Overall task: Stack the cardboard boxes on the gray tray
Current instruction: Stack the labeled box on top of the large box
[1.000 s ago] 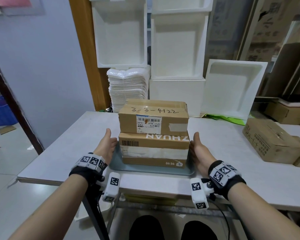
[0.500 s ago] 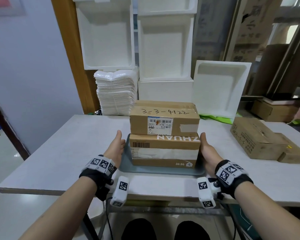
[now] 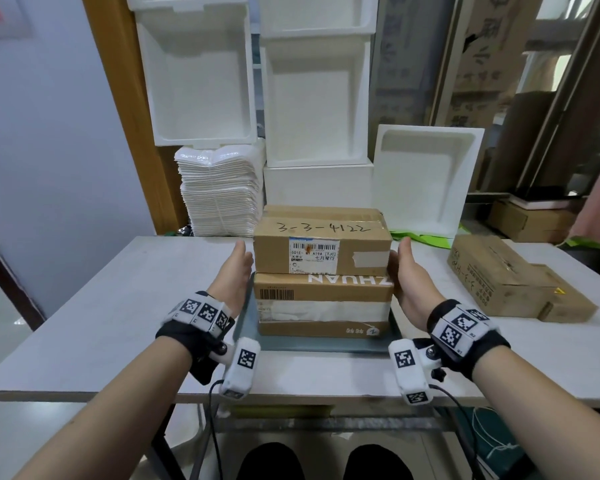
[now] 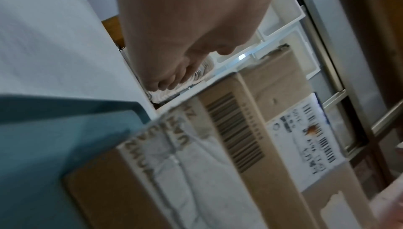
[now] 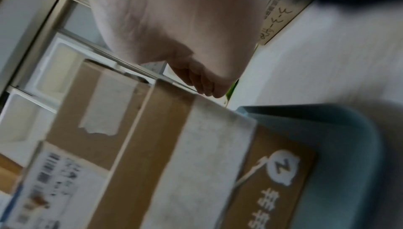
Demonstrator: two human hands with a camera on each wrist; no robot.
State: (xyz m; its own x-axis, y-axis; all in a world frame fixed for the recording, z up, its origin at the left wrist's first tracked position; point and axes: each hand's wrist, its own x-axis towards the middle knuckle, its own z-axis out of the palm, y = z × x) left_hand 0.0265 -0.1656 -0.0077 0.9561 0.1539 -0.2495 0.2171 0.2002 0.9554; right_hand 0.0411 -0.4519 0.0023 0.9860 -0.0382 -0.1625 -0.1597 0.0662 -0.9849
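Note:
Two cardboard boxes stand stacked on the gray tray point(image 3: 312, 345) near the table's front edge. The top box point(image 3: 323, 244) bears the handwritten "3-3-4122" and a white label; the bottom box point(image 3: 323, 306) has a barcode and white tape. My left hand point(image 3: 233, 275) is held flat, thumb up, beside the stack's left side, level with the top box. The left wrist view shows its straight fingers point(image 4: 167, 79) a little off the cardboard. My right hand point(image 3: 406, 275) mirrors it at the right side, close against the boxes, its fingertips point(image 5: 209, 89) at the far edge. Neither hand grips anything.
A larger cardboard box point(image 3: 496, 273) with a small one point(image 3: 568, 303) against it lies on the table point(image 3: 118, 306) at the right. White foam boxes point(image 3: 316, 98) and a pile of white trays point(image 3: 219, 192) stand behind the table.
Both hands have risen from beside the bottom box to beside the top box. My head has moved closer to the table. The stack has not shifted on the tray.

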